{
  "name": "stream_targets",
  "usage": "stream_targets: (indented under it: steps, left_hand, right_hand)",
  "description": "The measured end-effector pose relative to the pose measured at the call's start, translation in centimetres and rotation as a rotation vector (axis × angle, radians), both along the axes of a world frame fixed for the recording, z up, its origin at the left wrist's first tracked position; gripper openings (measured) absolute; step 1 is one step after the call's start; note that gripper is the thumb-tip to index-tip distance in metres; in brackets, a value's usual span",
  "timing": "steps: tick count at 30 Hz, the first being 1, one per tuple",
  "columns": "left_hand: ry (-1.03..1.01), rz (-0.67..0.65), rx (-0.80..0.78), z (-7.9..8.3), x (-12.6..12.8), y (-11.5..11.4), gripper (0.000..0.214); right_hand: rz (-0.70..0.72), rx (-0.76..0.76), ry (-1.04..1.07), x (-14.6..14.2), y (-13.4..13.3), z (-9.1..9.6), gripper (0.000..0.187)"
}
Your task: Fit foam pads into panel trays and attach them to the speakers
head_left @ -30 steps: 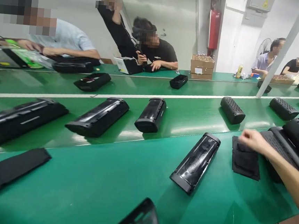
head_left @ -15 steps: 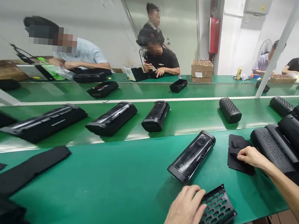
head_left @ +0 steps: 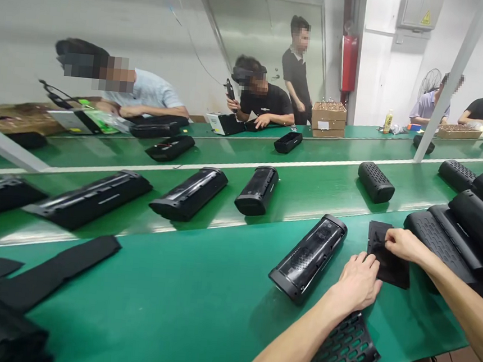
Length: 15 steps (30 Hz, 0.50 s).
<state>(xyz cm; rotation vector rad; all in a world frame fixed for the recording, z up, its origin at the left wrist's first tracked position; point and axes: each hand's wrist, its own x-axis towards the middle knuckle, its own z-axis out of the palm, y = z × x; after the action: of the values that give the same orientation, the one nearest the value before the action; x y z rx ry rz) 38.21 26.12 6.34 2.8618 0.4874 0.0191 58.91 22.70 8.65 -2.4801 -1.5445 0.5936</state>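
The right hand's (head_left: 407, 244) thumb and fingers pinch narrowly at the stack of black sheets (head_left: 395, 269) lying on the counter (head_left: 162, 309). The left hand (head_left: 358, 280), palm down with fingers close together and bent, reaches the stack's left edge; whether it grips anything, I cannot tell. Below its wrist lies a slotted panel (head_left: 348, 354); just left, a glossy black housing (head_left: 308, 257)

Thin black sheets (head_left: 395, 270) lie in a loose pile right of center in the frame, their edges slightly out of line at the upper left corner. Dark and four-cornered, the pile slants toward the lower right, its left side partly hidden. Whether the topmost sheet is raised cannot be told.
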Motion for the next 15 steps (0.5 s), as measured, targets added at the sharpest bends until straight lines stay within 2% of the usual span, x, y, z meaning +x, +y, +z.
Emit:
stream_targets:
  steps: [4, 7, 9, 12, 15]
  left_hand:
    - [0.009, 0.0, -0.004, 0.3, -0.1, 0.3, 0.03]
    - [0.016, 0.007, -0.011, 0.8, 0.4, 0.4, 0.028]
    - [0.014, 0.023, -0.024, 1.1, 0.9, 0.5, 0.028]
    - [-0.001, 0.063, -0.062, 1.4, 1.9, 0.6, 0.026]
    - [-0.028, 0.102, -0.132, 1.7, 3.3, 0.8, 0.022]
  right_hand:
    - [-0.263, 0.09, -0.149, 3.5, 4.2, 3.7, 0.028]
    - [-0.458, 0.187, -0.225, 6.7, 6.8, 7.5, 0.034]
    - [-0.546, 0.26, -0.254, 8.4, 7.5, 10.1, 0.037]
    - [-0.585, 0.377, -0.279, 9.9, 7.2, 14.0, 0.036]
    - [-0.523, 0.467, -0.258, 9.8, 5.8, 16.9, 0.025]
